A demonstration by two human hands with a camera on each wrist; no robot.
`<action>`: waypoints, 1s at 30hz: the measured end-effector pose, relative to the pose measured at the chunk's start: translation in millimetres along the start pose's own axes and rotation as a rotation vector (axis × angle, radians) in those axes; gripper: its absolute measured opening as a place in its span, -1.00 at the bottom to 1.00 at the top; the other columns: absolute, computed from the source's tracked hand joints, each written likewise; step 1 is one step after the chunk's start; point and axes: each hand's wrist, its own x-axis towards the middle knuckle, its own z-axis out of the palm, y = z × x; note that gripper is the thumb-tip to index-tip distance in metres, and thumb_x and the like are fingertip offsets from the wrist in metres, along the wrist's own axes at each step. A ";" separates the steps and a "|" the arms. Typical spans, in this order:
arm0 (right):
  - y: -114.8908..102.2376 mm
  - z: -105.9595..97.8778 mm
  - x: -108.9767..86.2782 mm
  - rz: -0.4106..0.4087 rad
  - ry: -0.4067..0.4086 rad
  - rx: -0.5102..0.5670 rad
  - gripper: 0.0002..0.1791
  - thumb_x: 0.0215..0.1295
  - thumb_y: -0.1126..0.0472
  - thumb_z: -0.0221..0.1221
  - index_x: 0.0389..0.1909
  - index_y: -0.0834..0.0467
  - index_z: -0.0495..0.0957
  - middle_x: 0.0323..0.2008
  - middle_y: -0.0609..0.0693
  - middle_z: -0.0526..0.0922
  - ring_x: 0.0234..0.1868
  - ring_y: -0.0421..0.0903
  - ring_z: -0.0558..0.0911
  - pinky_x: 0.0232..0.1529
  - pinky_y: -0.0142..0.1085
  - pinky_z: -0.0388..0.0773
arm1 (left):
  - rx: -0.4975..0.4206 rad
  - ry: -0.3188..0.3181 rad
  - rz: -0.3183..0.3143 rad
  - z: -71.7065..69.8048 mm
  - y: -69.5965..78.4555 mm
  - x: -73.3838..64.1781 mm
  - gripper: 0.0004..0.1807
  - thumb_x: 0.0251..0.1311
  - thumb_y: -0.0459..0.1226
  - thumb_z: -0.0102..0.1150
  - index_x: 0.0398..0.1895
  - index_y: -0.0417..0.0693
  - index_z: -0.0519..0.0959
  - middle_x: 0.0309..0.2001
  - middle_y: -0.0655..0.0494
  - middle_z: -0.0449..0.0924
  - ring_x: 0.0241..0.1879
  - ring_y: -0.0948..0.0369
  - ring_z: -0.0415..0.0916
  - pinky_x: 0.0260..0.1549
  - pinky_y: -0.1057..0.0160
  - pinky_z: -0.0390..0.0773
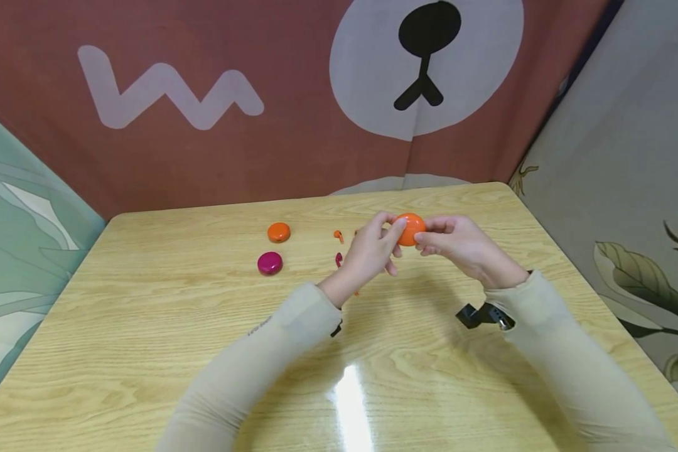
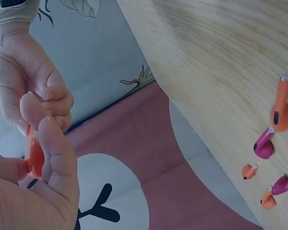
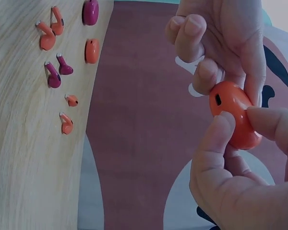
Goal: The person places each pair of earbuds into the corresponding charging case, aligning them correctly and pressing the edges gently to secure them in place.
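Orange case (image 1: 410, 230) up in the air above the table (image 1: 147, 326), pinched by two hands.

The left hand (image 1: 373, 246) pinches one side of it with thumb and fingers, and the right hand (image 1: 462, 246) pinches the other side the same way. It is round and shiny, with a small dark slot, and its lid looks closed, so what is inside is hidden. Two more cases sit on the table, off to the left: one orange twin (image 1: 279, 232) and one pink case (image 1: 270, 263), near each other but apart. Both look closed too. That makes three cases. Six earbuds lie loose on the wood, outside the cases: four orange earbuds (image 3: 46, 40) and two pink earbuds (image 3: 53, 79).
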 end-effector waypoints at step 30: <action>2.6 -10.1 -8.3 -0.056 0.007 -0.044 -0.73 0.33 0.38 0.16 -0.04 0.48 0.45 -0.30 -0.11 0.65 -0.34 -0.17 0.61 -0.16 -0.36 0.58 | -0.072 -0.055 -0.087 -9.6 2.5 5.7 -0.41 0.46 0.14 -0.21 0.12 -0.16 0.46 -0.56 0.00 0.47 -0.75 0.15 0.53 -0.73 0.33 0.44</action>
